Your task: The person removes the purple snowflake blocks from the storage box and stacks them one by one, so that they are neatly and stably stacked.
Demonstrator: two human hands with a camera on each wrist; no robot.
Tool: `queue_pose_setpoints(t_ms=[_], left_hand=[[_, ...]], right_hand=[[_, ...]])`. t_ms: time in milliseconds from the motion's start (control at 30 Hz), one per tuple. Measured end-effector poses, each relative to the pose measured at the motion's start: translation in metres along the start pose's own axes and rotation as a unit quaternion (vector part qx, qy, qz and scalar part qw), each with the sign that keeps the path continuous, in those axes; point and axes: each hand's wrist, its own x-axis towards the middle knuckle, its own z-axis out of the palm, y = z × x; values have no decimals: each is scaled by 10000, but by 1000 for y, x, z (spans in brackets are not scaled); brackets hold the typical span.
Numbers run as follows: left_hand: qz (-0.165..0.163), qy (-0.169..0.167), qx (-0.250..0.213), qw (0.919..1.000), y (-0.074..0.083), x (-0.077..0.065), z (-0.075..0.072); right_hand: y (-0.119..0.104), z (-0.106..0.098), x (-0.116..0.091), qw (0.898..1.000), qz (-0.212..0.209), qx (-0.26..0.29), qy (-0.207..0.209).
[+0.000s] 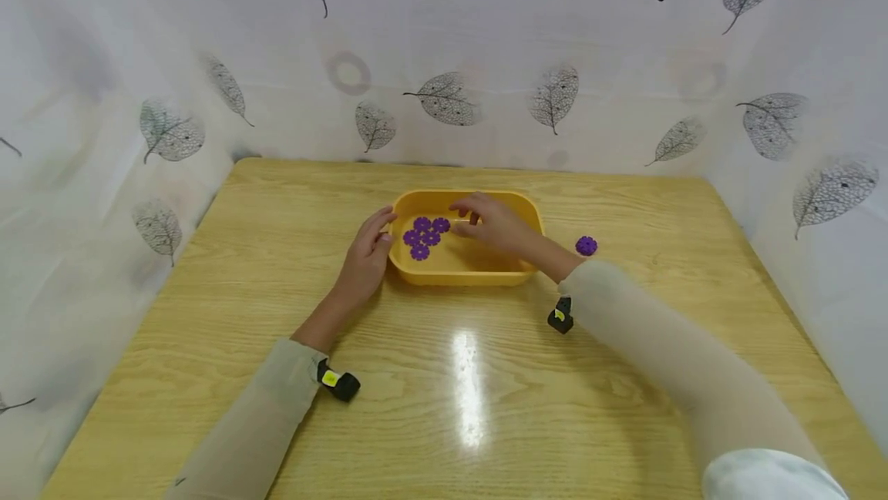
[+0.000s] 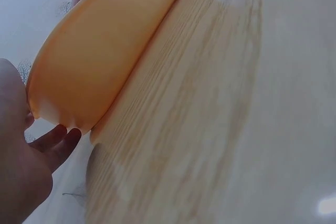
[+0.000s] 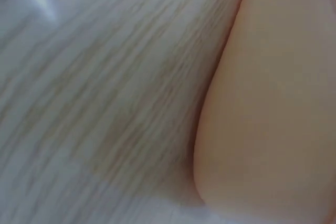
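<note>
A yellow plastic tray [image 1: 458, 279] sits toward the back of the wooden table. Several purple flower-shaped discs [image 1: 419, 252] with notched edges lie flat in its left half. My left hand [image 1: 364, 261] is at the tray's left end, fingertips touching the outer wall and thumb beside the rim; the left wrist view shows its fingers [image 2: 62, 148] against that wall. Over the middle of the tray, my right hand [image 1: 499, 224] reaches in from the right. Its thumb and index finger are apart with nothing visible between them. The right wrist view shows the tray's outer wall [image 3: 268, 103], the hand hidden.
More purple discs [image 1: 586, 246] lie bunched on the table just right of the tray. The wooden table [image 1: 416, 377] extends in front, with a bright light reflection on it. A white cloth with leaf prints [image 1: 486, 38] hangs behind and along both sides.
</note>
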Motion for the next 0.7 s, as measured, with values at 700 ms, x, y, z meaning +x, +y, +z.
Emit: queue_pose_setpoints(t_ms=[700], left_hand=[[-173,-43,13,9998,8,0,0]], right_hand=[[6,23,25,9969,221,-551,-522]])
